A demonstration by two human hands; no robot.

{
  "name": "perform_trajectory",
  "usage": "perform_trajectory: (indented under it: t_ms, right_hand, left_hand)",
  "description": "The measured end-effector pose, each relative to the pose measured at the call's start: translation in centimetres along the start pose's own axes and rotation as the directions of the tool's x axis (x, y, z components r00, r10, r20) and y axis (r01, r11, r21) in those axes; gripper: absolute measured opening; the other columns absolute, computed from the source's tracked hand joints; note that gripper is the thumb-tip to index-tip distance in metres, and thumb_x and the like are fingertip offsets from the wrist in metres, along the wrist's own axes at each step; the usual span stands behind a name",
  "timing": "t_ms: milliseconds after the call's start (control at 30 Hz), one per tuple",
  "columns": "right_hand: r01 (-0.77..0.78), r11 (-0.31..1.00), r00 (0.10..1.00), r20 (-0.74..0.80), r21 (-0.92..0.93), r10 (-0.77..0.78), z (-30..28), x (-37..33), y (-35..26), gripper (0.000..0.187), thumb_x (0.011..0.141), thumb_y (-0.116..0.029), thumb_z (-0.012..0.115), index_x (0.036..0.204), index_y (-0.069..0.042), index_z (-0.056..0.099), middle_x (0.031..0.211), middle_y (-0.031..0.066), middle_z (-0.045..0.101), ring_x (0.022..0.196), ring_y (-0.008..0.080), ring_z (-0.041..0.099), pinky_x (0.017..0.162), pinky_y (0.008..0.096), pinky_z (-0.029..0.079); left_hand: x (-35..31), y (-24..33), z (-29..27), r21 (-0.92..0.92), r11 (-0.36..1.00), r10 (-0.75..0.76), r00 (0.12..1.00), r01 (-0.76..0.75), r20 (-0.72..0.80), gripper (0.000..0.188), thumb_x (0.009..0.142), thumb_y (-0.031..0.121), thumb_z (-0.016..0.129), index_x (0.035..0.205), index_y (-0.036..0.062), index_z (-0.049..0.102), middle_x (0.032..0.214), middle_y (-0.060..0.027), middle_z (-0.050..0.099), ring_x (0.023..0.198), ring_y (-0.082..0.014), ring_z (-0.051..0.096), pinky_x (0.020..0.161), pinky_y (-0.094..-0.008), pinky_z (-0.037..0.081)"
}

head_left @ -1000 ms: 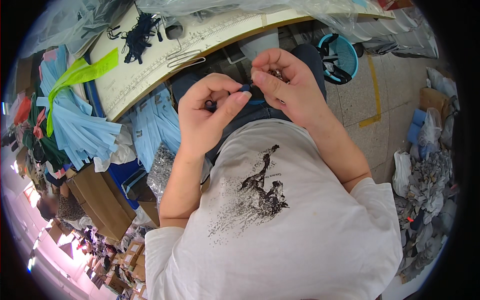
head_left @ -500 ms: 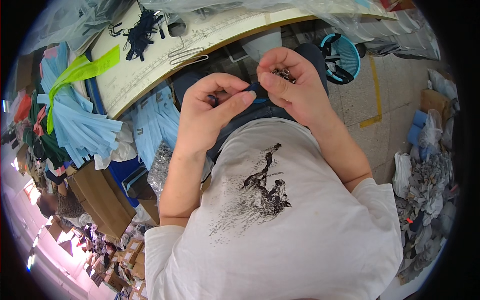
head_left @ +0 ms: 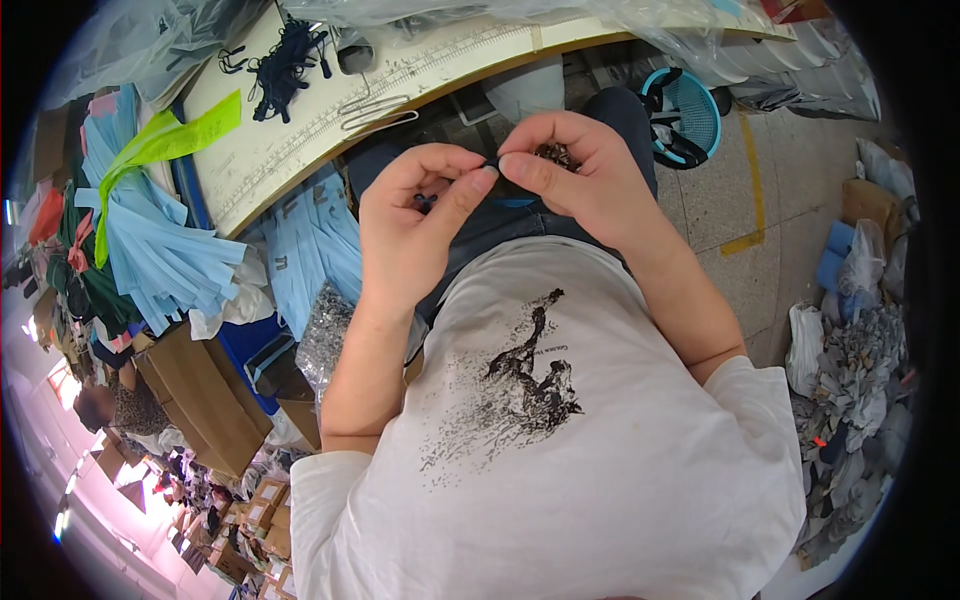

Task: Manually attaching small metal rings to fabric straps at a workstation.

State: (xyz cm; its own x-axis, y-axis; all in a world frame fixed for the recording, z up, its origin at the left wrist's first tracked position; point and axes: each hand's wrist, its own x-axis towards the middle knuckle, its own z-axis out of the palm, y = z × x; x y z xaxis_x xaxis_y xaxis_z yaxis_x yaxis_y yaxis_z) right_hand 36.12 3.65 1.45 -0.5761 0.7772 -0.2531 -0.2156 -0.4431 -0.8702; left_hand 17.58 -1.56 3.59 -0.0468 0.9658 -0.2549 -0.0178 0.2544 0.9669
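Note:
Over my lap, my left hand (head_left: 418, 215) and my right hand (head_left: 585, 180) meet at the fingertips. Between them is a small dark navy strip (head_left: 491, 163), mostly covered by the fingers, pinched by my left thumb and forefinger. More dark navy material (head_left: 424, 203) shows inside the curled left fingers. Several small shiny metal pieces (head_left: 556, 154) lie in the curled palm of my right hand, whose thumb and forefinger press at the strip. Whether a metal piece sits at those fingertips is hidden.
On the white worktable (head_left: 440, 65) lie a bundle of navy cord loops (head_left: 285, 70) and a bent wire (head_left: 378, 112). Light blue strips (head_left: 165, 205) and a lime-green strip (head_left: 190, 132) hang left. A turquoise basket (head_left: 695, 115) stands right, above grey fabric scraps (head_left: 855, 400).
My right hand has moved slightly left and down, closing onto the left fingertips. Less of the navy strip shows between the hands now.

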Motion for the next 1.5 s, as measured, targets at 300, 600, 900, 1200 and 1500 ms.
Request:
perform_trajectory:
  t_ms: [300, 600, 900, 1200, 1500]
  right_hand:
    - [0.372, 0.711, 0.844, -0.101, -0.597, -0.527, 0.8, 0.2, 1.3, 0.014, 0.089, -0.016, 0.069, 0.090, -0.003, 0.064, 0.076, 0.0009, 0.065, 0.066, 0.0058, 0.055, 0.062, 0.0216, 0.047]
    - [0.040, 0.998, 0.996, -0.075, 0.041, -0.037, 0.5, 0.5, 0.5, 0.014, 0.089, -0.017, 0.069, 0.093, -0.005, 0.065, 0.072, -0.0056, 0.059, 0.059, -0.0017, 0.043, 0.049, 0.0152, 0.032]
    - [0.014, 0.992, 1.000, 0.018, 0.123, -0.016, -0.2, 0.3, 0.8, 0.012, 0.093, -0.014, 0.064, 0.098, -0.003, 0.062, 0.071, -0.0039, 0.054, 0.049, -0.0003, 0.035, 0.041, 0.0175, 0.023]
    - [0.034, 0.946, 0.996, -0.091, 0.322, -0.005, -0.1, 0.4, 0.5, 0.016, 0.094, -0.017, 0.062, 0.100, -0.002, 0.063, 0.072, -0.0027, 0.052, 0.053, 0.0011, 0.037, 0.042, 0.0174, 0.024]
    - [-0.017, 0.921, 0.999, 0.040, 0.389, 0.002, 0.5, 0.1, -0.2, 0.016, 0.096, -0.018, 0.058, 0.101, -0.003, 0.061, 0.075, -0.0026, 0.052, 0.055, 0.0014, 0.038, 0.042, 0.0170, 0.025]
  left_hand:
    - [-0.1, 0.3, 0.9, -0.142, 0.989, -0.038, 0.999, 0.035, -0.016, 0.012, 0.091, 0.001, 0.062, 0.101, -0.0046, 0.059, 0.090, -0.0081, 0.068, 0.086, -0.0109, 0.065, 0.077, -0.0209, 0.050]
    - [-0.4, -0.5, 1.0, -0.026, 0.998, 0.050, 0.997, -0.051, -0.053, 0.018, 0.087, 0.000, 0.067, 0.103, -0.0027, 0.060, 0.089, -0.0045, 0.067, 0.082, -0.0074, 0.061, 0.074, -0.0190, 0.048]
    - [-0.3, -0.6, 0.8, 0.352, 0.916, 0.243, 0.964, -0.192, -0.107, 0.020, 0.078, 0.002, 0.077, 0.096, 0.0009, 0.069, 0.080, 0.0003, 0.065, 0.062, -0.0012, 0.047, 0.054, -0.0164, 0.037]
    - [-0.5, -0.6, 0.4, -0.331, 0.943, 0.057, 0.998, -0.044, 0.032, 0.021, 0.085, -0.004, 0.066, 0.105, -0.0001, 0.065, 0.084, -0.0094, 0.069, 0.055, -0.0034, 0.048, 0.048, -0.0163, 0.034]
    - [0.1, -1.7, 0.5, -0.815, 0.566, 0.112, 0.968, 0.123, 0.223, 0.021, 0.088, -0.003, 0.062, 0.110, -0.0007, 0.062, 0.090, -0.0152, 0.067, 0.047, -0.0039, 0.040, 0.039, -0.0182, 0.028]
